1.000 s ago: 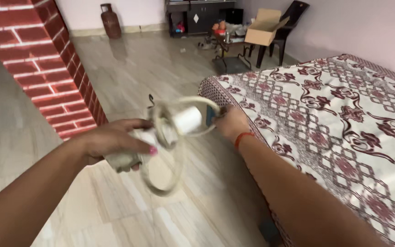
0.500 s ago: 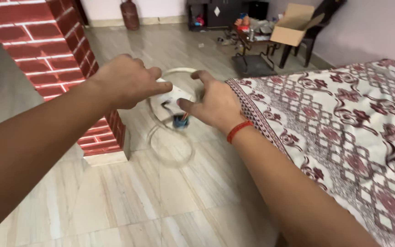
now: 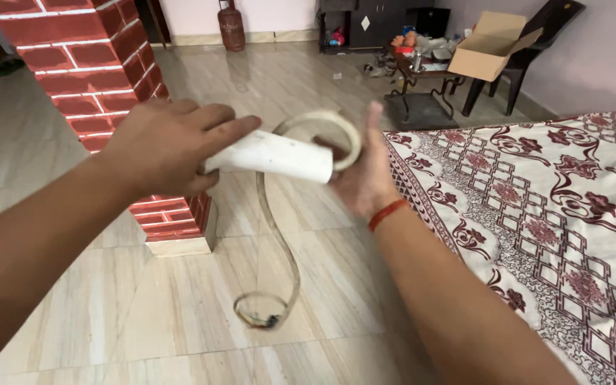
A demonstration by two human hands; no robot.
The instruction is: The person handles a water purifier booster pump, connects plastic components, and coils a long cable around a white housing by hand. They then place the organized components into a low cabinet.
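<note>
My left hand [image 3: 162, 146] grips one end of a white tube-shaped handle [image 3: 272, 157], held about level. A pale flexible hose [image 3: 279, 235] runs from it, loops over by my right hand [image 3: 361, 175] and hangs down to a small coil with a dark end near the floor [image 3: 265, 312]. My right hand is blurred, with its palm against the loop of the hose; whether its fingers close on the hose is unclear.
A red brick pillar [image 3: 101, 78] stands at the left. A bed with a maroon-and-white patterned cover [image 3: 557, 207] fills the right. Far back are a gas cylinder [image 3: 232, 26], a small cluttered table [image 3: 422, 68], a cardboard box [image 3: 490, 50] and a dark chair.
The hose has uncoiled and now hangs down towards the floor. My hands have moved apart, and the white handle now lies sideways in my left hand.
</note>
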